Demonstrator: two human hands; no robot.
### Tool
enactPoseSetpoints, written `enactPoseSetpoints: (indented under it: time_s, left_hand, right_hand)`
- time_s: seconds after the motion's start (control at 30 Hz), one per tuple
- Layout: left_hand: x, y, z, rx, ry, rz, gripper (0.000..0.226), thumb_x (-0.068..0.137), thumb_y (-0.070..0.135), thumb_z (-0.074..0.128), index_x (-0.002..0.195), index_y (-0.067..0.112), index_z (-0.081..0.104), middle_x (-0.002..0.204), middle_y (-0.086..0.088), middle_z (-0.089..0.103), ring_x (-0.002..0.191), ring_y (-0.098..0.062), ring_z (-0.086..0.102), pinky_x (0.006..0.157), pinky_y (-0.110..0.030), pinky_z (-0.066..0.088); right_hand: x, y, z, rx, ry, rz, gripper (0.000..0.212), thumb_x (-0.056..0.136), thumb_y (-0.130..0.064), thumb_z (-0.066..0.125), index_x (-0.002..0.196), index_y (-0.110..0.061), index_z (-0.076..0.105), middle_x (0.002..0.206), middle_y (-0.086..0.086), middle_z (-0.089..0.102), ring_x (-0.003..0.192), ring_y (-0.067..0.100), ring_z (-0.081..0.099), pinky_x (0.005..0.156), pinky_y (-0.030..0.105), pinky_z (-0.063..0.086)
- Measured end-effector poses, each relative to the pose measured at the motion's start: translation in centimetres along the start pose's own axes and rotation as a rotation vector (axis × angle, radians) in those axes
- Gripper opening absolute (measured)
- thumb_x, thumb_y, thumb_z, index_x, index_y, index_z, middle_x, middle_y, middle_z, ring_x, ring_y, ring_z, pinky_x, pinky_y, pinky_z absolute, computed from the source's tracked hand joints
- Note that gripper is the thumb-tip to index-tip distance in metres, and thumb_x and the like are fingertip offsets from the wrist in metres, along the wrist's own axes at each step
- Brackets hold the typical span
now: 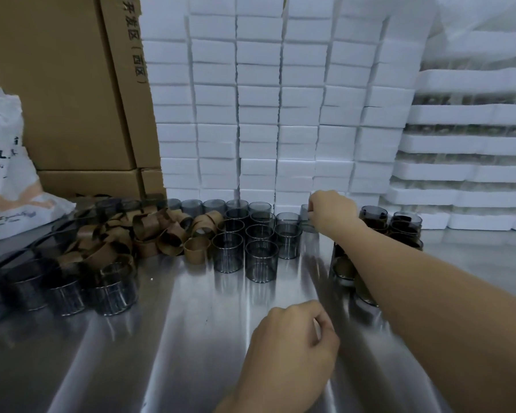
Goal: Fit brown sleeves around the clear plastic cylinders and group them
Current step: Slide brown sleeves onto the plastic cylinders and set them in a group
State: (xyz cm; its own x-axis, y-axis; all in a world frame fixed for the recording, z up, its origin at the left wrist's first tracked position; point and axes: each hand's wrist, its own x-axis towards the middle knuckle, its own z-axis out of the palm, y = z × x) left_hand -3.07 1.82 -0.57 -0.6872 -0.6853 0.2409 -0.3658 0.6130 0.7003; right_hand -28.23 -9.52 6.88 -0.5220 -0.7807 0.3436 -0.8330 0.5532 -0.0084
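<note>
Steel tabletop [191, 338] open centre; right grip [331, 214] pinches cylinder [304, 216]; left grip [292, 344] curled, empty.

Steel table [167, 338]: clear cylinders [251, 242], brown sleeves [149, 234], sleeved cylinders [399, 225], white bag [6, 180]

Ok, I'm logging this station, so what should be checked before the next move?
1. Right hand pinches a clear cylinder at its rim: ok.
2. Loose brown sleeves lie on the table, left of the bare cylinders: ok.
3. Left hand free to take a sleeve: cannot tell, its fingers are curled.
4. Bare table surface in front for fitting: ok.
5. Room beside the sleeved group: cannot tell, the right arm hides part of it.
</note>
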Motion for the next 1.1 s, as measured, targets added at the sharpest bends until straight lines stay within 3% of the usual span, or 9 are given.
enactPoseSetpoints:
  time_s: [0.17,0.23,0.33,0.43,0.5,0.6,0.73,0.9,1.1]
  left_hand:
    - [0.2,-0.1,-0.4,-0.195,0.022,-0.036,0.013,0.097,0.027,0.063,0.088,0.024,0.072,0.067,-0.004,0.068,0.054,-0.010,0.059,0.059,-0.035,0.048]
    - [0.7,0.1,-0.8,-0.367,0.051,-0.090,0.013,0.102,0.017,0.062,0.097,0.022,0.072,0.065,-0.007,0.070,0.052,-0.012,0.057,0.054,-0.031,0.046]
    - [1.2,0.7,-1.7,-0.763,0.145,-0.232,0.013,0.112,0.016,0.052,0.120,0.017,0.062,0.073,-0.010,0.075,0.051,-0.017,0.059,0.046,-0.025,0.045]
    - [1.6,1.0,-2.7,-1.032,0.171,-0.347,0.031,0.115,0.042,0.041,0.122,0.019,0.061,0.081,-0.008,0.081,0.056,-0.016,0.071,0.050,-0.024,0.053]
    - [1.7,0.8,-3.2,-1.152,0.107,-0.409,0.048,0.112,0.057,0.038,0.123,0.019,0.065,0.090,-0.004,0.083,0.069,-0.014,0.079,0.064,-0.027,0.057]
    - [1.4,0.1,-3.4,-1.357,-0.032,-0.413,0.041,0.103,0.052,0.056,0.115,0.016,0.071,0.097,-0.005,0.082,0.082,-0.016,0.081,0.074,-0.029,0.061]
    - [1.6,-0.3,-3.0,-1.435,-0.085,-0.420,0.052,0.100,0.055,0.063,0.124,0.010,0.070,0.110,-0.010,0.081,0.098,-0.020,0.081,0.078,-0.031,0.065]
    - [2.0,-1.0,-2.7,-1.467,-0.155,-0.434,0.059,0.103,0.058,0.062,0.120,0.003,0.073,0.104,-0.012,0.081,0.094,-0.023,0.082,0.076,-0.032,0.065]
    - [1.7,-1.0,-2.9,-1.431,-0.146,-0.377,0.070,0.088,0.072,0.070,0.117,0.009,0.083,0.135,-0.010,0.075,0.120,-0.025,0.075,0.113,-0.039,0.052]
  right_hand:
    - [-4.3,0.1,-4.6,0.211,0.285,-0.020,0.015,0.098,-0.006,0.057,0.105,-0.017,0.066,0.095,0.011,0.073,0.087,0.040,0.068,0.060,0.041,0.048]
    - [-8.2,-0.3,-6.4,0.274,0.404,-0.076,0.010,0.103,-0.019,0.055,0.108,-0.021,0.064,0.089,0.004,0.072,0.083,0.038,0.065,0.059,0.039,0.041]
    - [-15.7,-1.1,-8.1,0.321,0.489,-0.208,0.013,0.107,-0.036,0.055,0.109,-0.027,0.064,0.090,-0.005,0.075,0.081,0.034,0.068,0.063,0.041,0.050]
    - [-22.2,-1.7,-8.4,0.325,0.477,-0.309,0.019,0.108,-0.039,0.054,0.113,-0.028,0.068,0.091,-0.006,0.075,0.077,0.032,0.072,0.064,0.043,0.057]
    - [-25.0,-1.7,-7.8,0.322,0.402,-0.349,0.025,0.109,-0.040,0.048,0.119,-0.028,0.069,0.098,-0.004,0.075,0.078,0.035,0.073,0.066,0.045,0.058]
    - [-26.4,-1.3,-6.4,0.331,0.338,-0.377,0.024,0.111,-0.039,0.050,0.125,-0.033,0.068,0.105,-0.007,0.073,0.078,0.033,0.072,0.065,0.044,0.057]
    - [-26.1,-1.1,-5.6,0.378,0.461,-0.383,0.019,0.109,-0.038,0.058,0.115,-0.028,0.073,0.099,-0.007,0.073,0.068,0.030,0.069,0.056,0.041,0.056]
    - [-25.4,-0.5,-4.6,0.413,0.553,-0.418,0.010,0.105,-0.029,0.070,0.104,-0.020,0.075,0.088,-0.004,0.073,0.059,0.028,0.068,0.046,0.039,0.053]
    - [-24.9,0.0,-3.1,0.434,0.370,-0.352,0.008,0.103,-0.038,0.061,0.107,-0.031,0.063,0.088,-0.009,0.074,0.073,0.025,0.072,0.063,0.041,0.057]
